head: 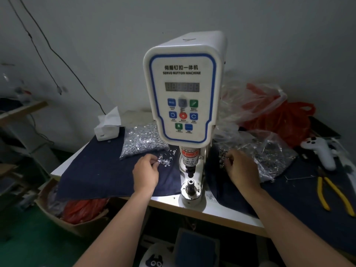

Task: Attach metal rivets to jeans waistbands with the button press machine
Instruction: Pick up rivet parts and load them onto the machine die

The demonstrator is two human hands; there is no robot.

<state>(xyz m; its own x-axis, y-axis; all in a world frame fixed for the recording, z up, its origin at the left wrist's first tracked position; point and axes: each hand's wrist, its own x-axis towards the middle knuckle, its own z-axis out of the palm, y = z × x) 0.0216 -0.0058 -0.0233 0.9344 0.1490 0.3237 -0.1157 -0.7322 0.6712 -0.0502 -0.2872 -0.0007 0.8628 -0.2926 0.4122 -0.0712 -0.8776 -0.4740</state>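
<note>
Both forearms come up from the bottom of the frame, one either side of the white button press machine (183,97) at centre. Left hand (145,171) sits knuckles-up, fingertips curled into loose silver rivets (165,159) on the dark denim (100,170). Right hand (241,168) digs its curled fingers into darker rivets (222,157) right of centre; can't tell if either's actually pinching one.

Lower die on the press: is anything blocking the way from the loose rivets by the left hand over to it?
Nothing visible does. The loose rivets lie on dark cloth at the left hand; the lower die stands bare just to their right, with open space under the upper punch. No waistband lies on it yet.
</note>
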